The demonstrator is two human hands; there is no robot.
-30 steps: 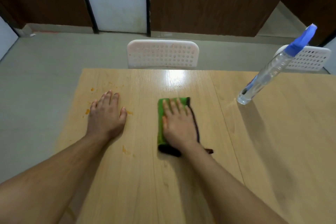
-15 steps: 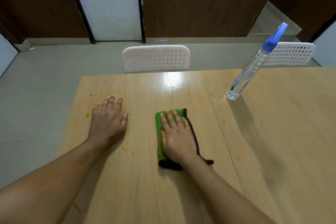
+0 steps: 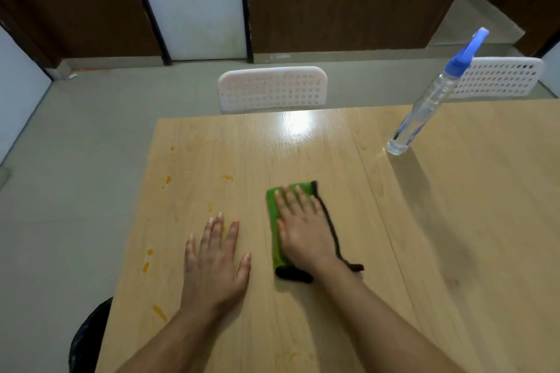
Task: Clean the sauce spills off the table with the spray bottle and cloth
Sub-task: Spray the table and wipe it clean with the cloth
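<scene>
A folded green cloth [image 3: 274, 221] with a black edge lies on the wooden table [image 3: 424, 251]. My right hand [image 3: 303, 230] presses flat on it with straight fingers. Left of it, my left hand [image 3: 215, 263] rests flat on the bare tabletop, fingers spread. Orange sauce spills [image 3: 167, 180] dot the table's left part, with more sauce drops [image 3: 147, 260] near the left edge and a streak [image 3: 159, 312] closer to me. A clear spray bottle [image 3: 424, 109] with a blue nozzle stands at the far right of the table, out of reach of both hands.
Two white perforated chairs stand behind the table, one chair [image 3: 272, 89] at the middle and one chair [image 3: 500, 77] at the right. A dark object [image 3: 88, 339] sits beside the table's near-left edge. Grey floor lies left of the table.
My left hand has slid back toward me and rightward, uncovering sauce spots it lay near. The right hand and cloth have drawn slightly nearer. The view has tilted.
</scene>
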